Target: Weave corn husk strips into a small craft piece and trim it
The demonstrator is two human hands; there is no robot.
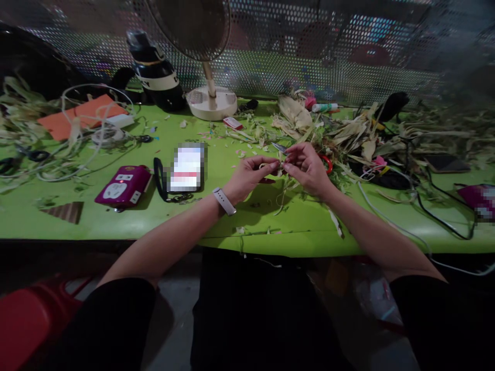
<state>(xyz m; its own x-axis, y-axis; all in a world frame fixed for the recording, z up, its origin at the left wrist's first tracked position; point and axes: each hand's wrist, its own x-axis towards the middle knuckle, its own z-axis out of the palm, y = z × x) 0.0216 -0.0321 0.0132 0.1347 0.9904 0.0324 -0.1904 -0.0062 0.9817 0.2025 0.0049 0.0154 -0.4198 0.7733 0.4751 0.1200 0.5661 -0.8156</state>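
Both hands meet over the middle of the green counter (116, 221), pinching between them a thin strip of dried husk (279, 167): the left hand (251, 175) grips one end with thumb and fingers closed on it, the right hand (307, 167) nips the other end just beside it, and loose tails of the strip trail down toward the counter. It looks feather-light, papery and limp, likely to tear or fray if pulled hard, so I'd judge it best held near the ends with fingertips, as it is. One strip is in hand; to the right lies a heap of husks (348, 134), too tangled to count. I see one fan (211, 98), one purple power strip (121, 186), one orange sheet (81, 117), and red-handled scissors (328, 164) partly hidden behind the right hand.
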